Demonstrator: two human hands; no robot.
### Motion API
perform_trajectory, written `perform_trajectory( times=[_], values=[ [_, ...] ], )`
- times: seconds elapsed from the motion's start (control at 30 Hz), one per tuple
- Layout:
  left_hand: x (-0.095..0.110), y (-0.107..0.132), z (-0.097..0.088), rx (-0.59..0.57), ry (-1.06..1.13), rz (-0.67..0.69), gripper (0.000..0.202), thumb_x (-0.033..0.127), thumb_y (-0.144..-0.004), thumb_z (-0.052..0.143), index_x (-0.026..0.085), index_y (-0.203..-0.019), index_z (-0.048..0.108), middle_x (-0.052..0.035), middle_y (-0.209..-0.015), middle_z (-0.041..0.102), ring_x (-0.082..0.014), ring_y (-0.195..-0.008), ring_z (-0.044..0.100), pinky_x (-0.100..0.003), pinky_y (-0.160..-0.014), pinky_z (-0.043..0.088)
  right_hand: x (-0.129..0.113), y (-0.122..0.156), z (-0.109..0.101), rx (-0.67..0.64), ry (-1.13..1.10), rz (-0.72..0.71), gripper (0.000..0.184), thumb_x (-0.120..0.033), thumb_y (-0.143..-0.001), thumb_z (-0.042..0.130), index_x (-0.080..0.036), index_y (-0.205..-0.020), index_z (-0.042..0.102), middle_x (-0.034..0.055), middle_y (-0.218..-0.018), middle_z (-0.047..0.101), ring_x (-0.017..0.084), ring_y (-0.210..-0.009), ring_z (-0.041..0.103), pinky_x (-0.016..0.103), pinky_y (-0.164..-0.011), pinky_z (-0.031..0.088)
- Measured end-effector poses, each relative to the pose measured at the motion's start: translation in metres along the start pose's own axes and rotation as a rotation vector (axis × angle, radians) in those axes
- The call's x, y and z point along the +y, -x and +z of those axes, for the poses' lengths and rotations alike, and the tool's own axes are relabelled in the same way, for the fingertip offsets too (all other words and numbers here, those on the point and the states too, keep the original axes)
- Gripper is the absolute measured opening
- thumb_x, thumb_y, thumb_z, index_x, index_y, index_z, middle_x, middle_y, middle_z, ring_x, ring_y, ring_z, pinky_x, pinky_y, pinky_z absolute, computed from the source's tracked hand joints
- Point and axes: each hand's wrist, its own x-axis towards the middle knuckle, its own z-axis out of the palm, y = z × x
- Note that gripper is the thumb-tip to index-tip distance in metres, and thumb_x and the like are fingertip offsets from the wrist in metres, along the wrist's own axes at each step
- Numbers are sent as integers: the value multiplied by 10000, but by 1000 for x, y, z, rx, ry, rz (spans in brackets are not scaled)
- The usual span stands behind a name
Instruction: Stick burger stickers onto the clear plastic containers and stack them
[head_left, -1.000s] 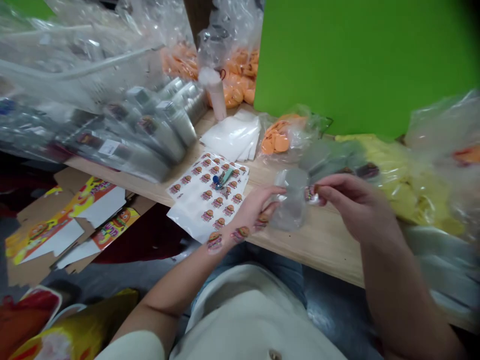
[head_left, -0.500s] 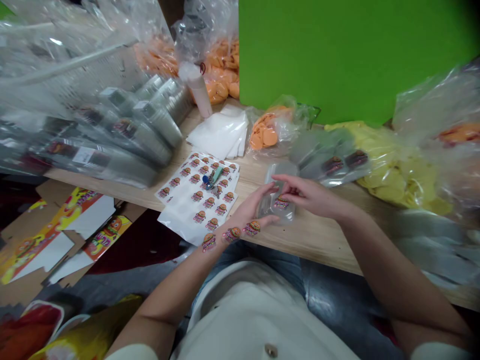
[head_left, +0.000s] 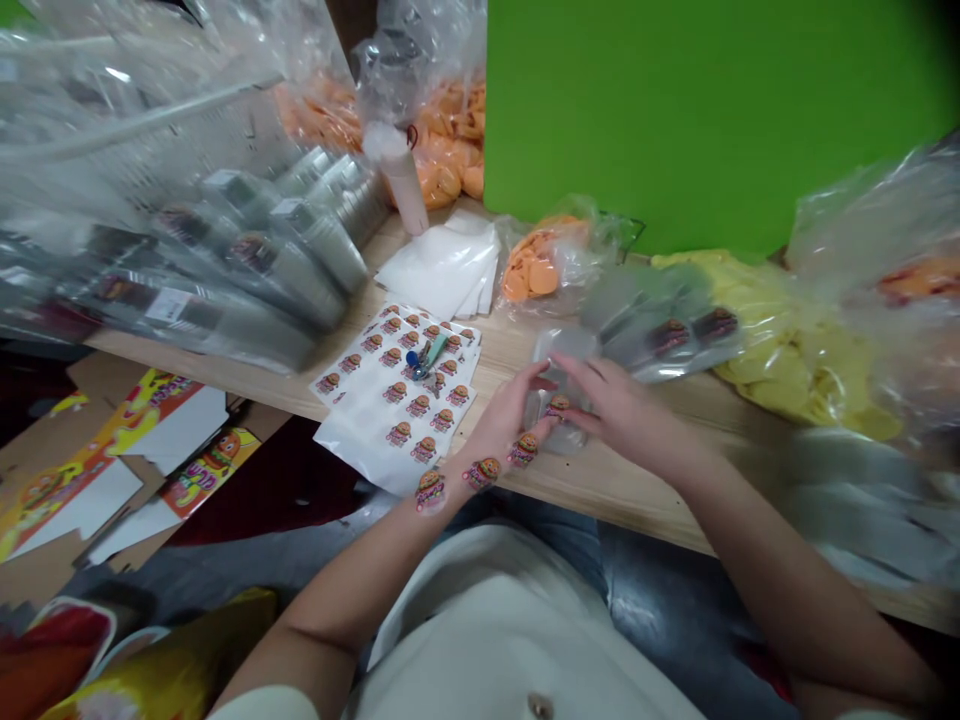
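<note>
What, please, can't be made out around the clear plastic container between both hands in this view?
Head view:
Clear plastic container: lower part hidden by the left hand and right hand.
Burger sticker on it: lettering too small.
Blue-and-teal item on the white sticker sheet: too small to identify.

Counter stock and floor materials logged around the work area.

Pale wooden counter [head_left: 622, 490] carries bagged orange discs [head_left: 540, 270], bagged yellow discs [head_left: 795, 350], folded white pouches [head_left: 442, 265] and stacked clear cups in plastic wrapping [head_left: 255, 260]. A bright green panel [head_left: 675, 110] stands behind it. Printed yellow-and-orange cardboard flats [head_left: 202, 470] lie on the floor below.
</note>
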Motion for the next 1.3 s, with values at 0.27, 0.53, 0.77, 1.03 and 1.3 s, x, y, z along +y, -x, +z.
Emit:
perform_trajectory(
  times=[0.27,0.53,0.77,1.03,1.3],
  values=[
    [5,4,-17,281,29,-131,429,325,-790,589,202,-1187,481,-102,-1224,520,-218,-1103,508,-362,-896,435,-6,28,25,124,21,-10,804,-379,-760,622,-212,-1412,183,114,-1281,492,286,-1171,429,478,-972,379],
    [47,-4,-18,-140,982,-506,421,309,-679,719,154,-1047,585,-60,-950,656,-160,-830,625,-293,-782,470,-17,44,4,226,-242,-18,783,-307,-792,607,-265,-1419,139,95,-1336,457,231,-1206,444,474,-1003,363],
    [47,-27,1,15,468,-361,340,380,-673,709,166,-922,621,-3,-785,610,-120,-726,572,-226,-660,442,34,50,-46,216,75,-76,638,-334,-806,587,-247,-1369,300,101,-1269,513,246,-1190,461,448,-994,375],
    [60,-41,-3,23,811,-484,374,360,-755,650,156,-1063,589,-89,-1042,651,-174,-957,608,-293,-845,459,102,45,-103,245,18,111,548,-391,-790,593,-261,-1296,427,97,-1286,514,257,-1174,491,458,-998,385],
    [76,-55,4,-210,990,-529,383,323,-564,798,135,-859,643,-21,-762,660,-99,-652,603,-213,-628,435,16,46,-64,179,105,-120,670,-360,-782,603,-283,-1375,301,93,-1275,491,269,-1170,472,462,-955,422]
  ],
)
